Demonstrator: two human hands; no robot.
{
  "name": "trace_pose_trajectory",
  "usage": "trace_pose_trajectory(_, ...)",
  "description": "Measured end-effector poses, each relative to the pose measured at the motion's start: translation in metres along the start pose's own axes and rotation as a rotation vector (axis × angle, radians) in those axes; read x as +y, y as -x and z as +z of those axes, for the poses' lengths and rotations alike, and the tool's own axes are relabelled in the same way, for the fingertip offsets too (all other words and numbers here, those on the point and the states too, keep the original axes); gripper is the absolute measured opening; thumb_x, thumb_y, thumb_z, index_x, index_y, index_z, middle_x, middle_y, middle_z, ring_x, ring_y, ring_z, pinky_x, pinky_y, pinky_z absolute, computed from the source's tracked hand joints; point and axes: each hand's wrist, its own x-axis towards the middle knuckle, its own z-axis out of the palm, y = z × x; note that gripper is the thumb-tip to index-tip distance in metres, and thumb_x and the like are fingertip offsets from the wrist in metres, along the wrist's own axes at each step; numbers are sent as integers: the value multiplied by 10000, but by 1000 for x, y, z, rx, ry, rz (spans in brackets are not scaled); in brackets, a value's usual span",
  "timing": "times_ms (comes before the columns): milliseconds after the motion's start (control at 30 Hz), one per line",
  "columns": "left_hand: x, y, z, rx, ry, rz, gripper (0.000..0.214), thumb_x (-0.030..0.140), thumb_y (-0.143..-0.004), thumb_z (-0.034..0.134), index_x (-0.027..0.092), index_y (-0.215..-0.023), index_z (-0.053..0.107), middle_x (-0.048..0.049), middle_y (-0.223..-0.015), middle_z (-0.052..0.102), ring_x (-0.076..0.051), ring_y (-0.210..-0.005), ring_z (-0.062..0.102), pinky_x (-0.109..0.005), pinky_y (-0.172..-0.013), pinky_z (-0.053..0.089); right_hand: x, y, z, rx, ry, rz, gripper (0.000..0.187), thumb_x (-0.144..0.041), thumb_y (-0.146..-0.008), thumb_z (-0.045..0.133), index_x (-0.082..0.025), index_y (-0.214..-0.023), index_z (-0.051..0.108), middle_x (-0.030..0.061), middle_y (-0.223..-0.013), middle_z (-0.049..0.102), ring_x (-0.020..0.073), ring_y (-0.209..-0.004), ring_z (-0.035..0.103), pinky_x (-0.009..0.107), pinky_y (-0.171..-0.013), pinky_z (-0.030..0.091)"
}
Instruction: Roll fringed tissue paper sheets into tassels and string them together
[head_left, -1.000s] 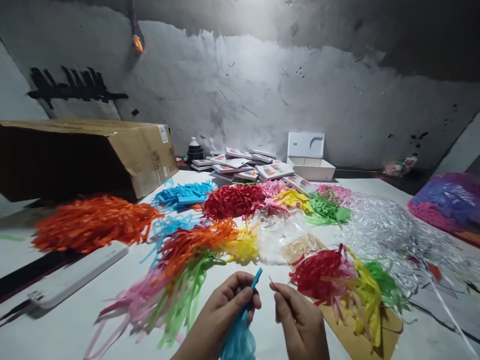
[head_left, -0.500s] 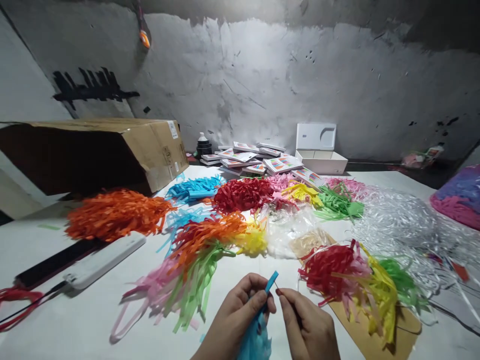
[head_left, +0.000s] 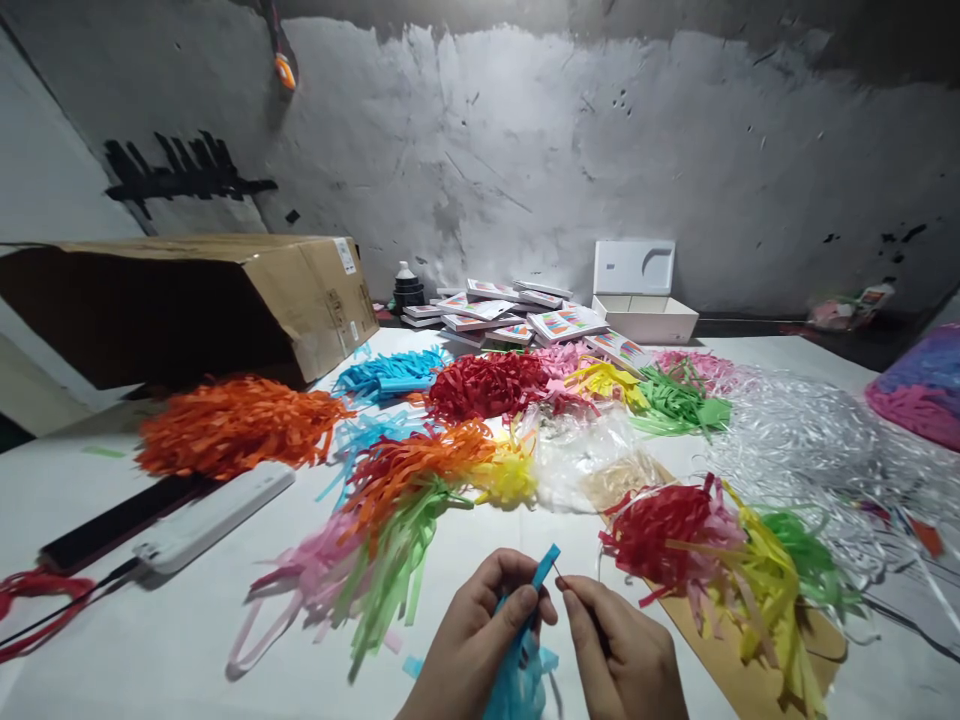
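Observation:
Near the front edge, my left hand [head_left: 499, 625] is closed around a blue paper tassel [head_left: 517, 685]. The tassel's narrow folded end sticks up between thumb and fingers, and its fringed strips hang below. Close on the right, my right hand [head_left: 626, 640] pinches a thin dark strand [head_left: 558, 570] that reaches to the blue end. Whether the strand is a band, wire or needle, I cannot tell. Left of the hands lie tassels in light green [head_left: 397, 560], pink [head_left: 315, 565] and orange [head_left: 420, 460]. On the right, a red tassel [head_left: 660, 530] and a yellow tassel [head_left: 772, 570] rest over brown card [head_left: 712, 640].
An open cardboard box [head_left: 315, 300] stands at the back left, beside an orange fringe heap [head_left: 232, 425]. A white power bank-like block [head_left: 217, 515] lies in front. Flat packets [head_left: 566, 322], a white open box [head_left: 645, 318] and silver strips [head_left: 802, 430] are farther back.
Both hands keep nearly the same hold on the tassel and strand. The whole view has shifted slightly, and more of the blue fringe shows below the hands.

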Motion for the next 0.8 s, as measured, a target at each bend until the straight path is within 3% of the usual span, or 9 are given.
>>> trace_pose_trajectory(433,-3,-4,0,21,33,-12,435,535,-785,804,167,-932,624,-32,-767,702,-110,-644,539,-216,-605,421,0,-1,-2,-46,25,36,196,-251,-994,530,-225,-1012,724,41,-889,778,164,-773,754,188,-728,555)
trace_pose_trajectory(600,-4,-2,-6,20,-150,50,385,543,-848,735,176,-950,678,-41,-796,716,-134,-696,568,-228,-643,438,3,-7,-14,-213,88,9,206,-280,-999,520,-240,-984,721,24,-848,769,158,-737,744,182,-693,535)
trace_pose_trajectory(733,-6,0,-11,-28,-381,161,349,519,-909,664,183,-966,743,-69,-842,739,-178,-775,632,-253,-697,464,0,-13,-19,-236,-33,227,259,-424,-967,585,-238,-866,735,-4,-653,692,139,-587,662,190,-600,490)
trace_pose_trajectory(800,-5,1,-11,-54,-430,205,320,488,-927,646,188,-958,754,-71,-848,748,-192,-790,655,-263,-720,479,-1,-16,-18,-227,-165,385,303,-501,-926,635,-221,-977,736,-15,-600,659,138,-561,636,200,-588,481)
